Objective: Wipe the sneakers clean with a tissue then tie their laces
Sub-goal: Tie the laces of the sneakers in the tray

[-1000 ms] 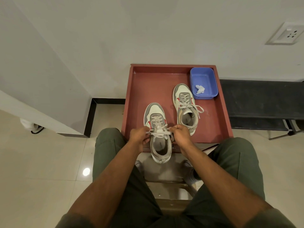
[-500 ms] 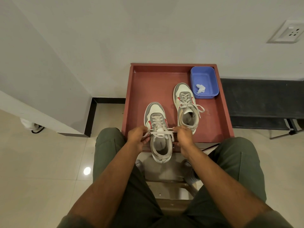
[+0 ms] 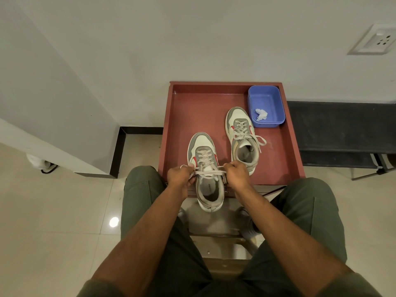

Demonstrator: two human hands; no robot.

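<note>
A person sits facing a red tray-like surface (image 3: 186, 116) set against the wall. The near sneaker (image 3: 206, 171) lies at the surface's 6 o'clock edge, toe toward the wall and heel hanging past the rim toward the person. The left hand (image 3: 181, 176) sits at the shoe's 9 o'clock side and the right hand (image 3: 237, 176) at its 3 o'clock side; each has its fingers curled, pinching one end of the lace (image 3: 209, 173), which runs taut straight across the tongue between them. The second sneaker (image 3: 242, 138) rests farther back, toward 1 o'clock from the first, well apart from both hands, its laces already in a bow whose loops spill to its 3 o'clock side. A blue plastic tub (image 3: 265, 93) occupies the surface's 1 o'clock corner, just beside that shoe's toe, with a crumpled white tissue (image 3: 261, 114) inside. A wall socket (image 3: 379, 41) is at 2 o'clock.
</note>
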